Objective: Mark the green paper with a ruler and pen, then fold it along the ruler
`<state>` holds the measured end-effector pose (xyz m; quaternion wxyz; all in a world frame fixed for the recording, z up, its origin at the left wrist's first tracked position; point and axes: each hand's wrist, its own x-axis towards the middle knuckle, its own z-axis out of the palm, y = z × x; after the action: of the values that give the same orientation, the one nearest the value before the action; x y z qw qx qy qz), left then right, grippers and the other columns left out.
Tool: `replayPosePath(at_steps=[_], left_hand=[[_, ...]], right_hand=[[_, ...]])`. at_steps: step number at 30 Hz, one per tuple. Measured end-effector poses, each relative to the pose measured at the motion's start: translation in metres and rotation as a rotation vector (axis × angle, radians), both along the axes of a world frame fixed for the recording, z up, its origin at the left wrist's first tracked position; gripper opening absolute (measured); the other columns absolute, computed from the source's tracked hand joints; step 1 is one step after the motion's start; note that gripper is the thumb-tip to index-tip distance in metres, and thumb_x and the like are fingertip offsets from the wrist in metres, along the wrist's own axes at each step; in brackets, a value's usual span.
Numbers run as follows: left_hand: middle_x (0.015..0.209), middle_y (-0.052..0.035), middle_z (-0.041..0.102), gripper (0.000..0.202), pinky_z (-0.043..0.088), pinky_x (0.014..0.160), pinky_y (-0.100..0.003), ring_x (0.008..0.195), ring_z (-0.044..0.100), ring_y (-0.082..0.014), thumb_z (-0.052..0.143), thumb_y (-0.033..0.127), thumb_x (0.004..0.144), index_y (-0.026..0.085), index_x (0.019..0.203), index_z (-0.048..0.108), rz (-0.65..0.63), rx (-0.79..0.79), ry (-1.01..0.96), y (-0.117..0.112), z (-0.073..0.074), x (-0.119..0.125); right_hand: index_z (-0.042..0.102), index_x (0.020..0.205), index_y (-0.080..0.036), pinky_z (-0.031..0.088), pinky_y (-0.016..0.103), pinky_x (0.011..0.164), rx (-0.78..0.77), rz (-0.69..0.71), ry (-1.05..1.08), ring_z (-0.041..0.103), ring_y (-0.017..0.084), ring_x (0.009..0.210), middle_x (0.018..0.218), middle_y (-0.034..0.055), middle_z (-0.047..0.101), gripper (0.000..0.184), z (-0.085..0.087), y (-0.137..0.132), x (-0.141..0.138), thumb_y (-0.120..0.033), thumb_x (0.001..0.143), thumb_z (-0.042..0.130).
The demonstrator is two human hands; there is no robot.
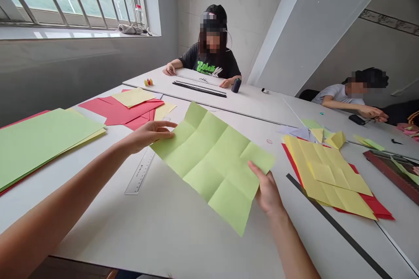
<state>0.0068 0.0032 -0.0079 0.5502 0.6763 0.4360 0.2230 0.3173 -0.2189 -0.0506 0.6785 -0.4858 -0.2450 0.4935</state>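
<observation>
A light green sheet of paper (212, 157), marked with a grid of fold creases, is held tilted above the white table. My left hand (153, 134) pinches it at its left edge. On the opposite edge my right hand (269, 189) grips the sheet, thumb on top and the other fingers hidden behind it. A cut or torn slit shows near the right thumb. Partly under the sheet, close to my left hand, lies a clear plastic ruler (140, 174).
Green sheets (49, 139) are stacked at the left, with red paper (114, 107) behind. Creased yellow sheets (330, 165) lie at the right beside a long dark strip (337, 224). One person (214, 59) sits across the table, another (343, 93) at the far right.
</observation>
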Motion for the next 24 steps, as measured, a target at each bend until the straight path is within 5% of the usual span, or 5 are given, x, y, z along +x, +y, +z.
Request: replayPosePath(at_steps=[6,13,17,21,24], left_hand=[[0.104,-0.0081,0.075,0.06,0.061,0.078,-0.036,0.095,0.072,-0.0301,0.087,0.046,0.066,0.024,0.12,0.073,-0.002,-0.09,-0.171,-0.006,-0.018,0.017],[0.106,-0.0086,0.075,0.051,0.059,0.089,-0.036,0.104,0.07,-0.0271,0.079,0.055,0.076,0.024,0.116,0.074,0.102,-0.015,-0.186,-0.015,-0.027,0.009],[0.108,-0.0118,0.075,0.056,0.058,0.095,-0.042,0.104,0.071,-0.0296,0.079,0.056,0.075,0.02,0.117,0.072,0.131,-0.017,-0.235,-0.007,-0.025,-0.005],[0.107,-0.0113,0.076,0.056,0.058,0.097,-0.042,0.105,0.071,-0.031,0.08,0.058,0.071,0.018,0.11,0.074,0.197,0.029,-0.248,0.01,-0.024,-0.017],[0.106,-0.0101,0.076,0.05,0.057,0.098,-0.042,0.105,0.071,-0.0282,0.078,0.052,0.074,0.018,0.11,0.072,0.222,0.036,-0.247,0.016,-0.024,-0.023]], right_hand=[[0.067,0.128,-0.022,0.058,0.035,0.089,-0.074,-0.061,-0.017,0.069,0.027,0.107,0.123,0.0081,0.072,0.063,-0.005,0.002,0.022,-0.038,0.07,0.086],[0.07,0.122,-0.019,0.061,0.035,0.084,-0.075,-0.107,-0.061,0.072,0.028,0.103,0.112,0.0097,0.075,0.058,-0.01,0.002,0.024,-0.044,0.071,0.084],[0.07,0.119,-0.019,0.063,0.036,0.082,-0.075,-0.43,-0.138,0.072,0.028,0.102,0.113,0.01,0.075,0.06,-0.008,-0.001,0.062,-0.046,0.067,0.085],[0.069,0.113,-0.016,0.063,0.038,0.074,-0.095,-0.916,-0.326,0.07,0.032,0.107,0.124,0.0167,0.069,0.053,-0.009,-0.023,0.14,-0.041,0.068,0.081],[0.058,0.126,-0.012,0.06,0.044,0.074,-0.146,-1.14,-0.445,0.061,0.038,0.121,0.142,0.0277,0.053,0.055,-0.007,-0.046,0.199,-0.035,0.078,0.07]])
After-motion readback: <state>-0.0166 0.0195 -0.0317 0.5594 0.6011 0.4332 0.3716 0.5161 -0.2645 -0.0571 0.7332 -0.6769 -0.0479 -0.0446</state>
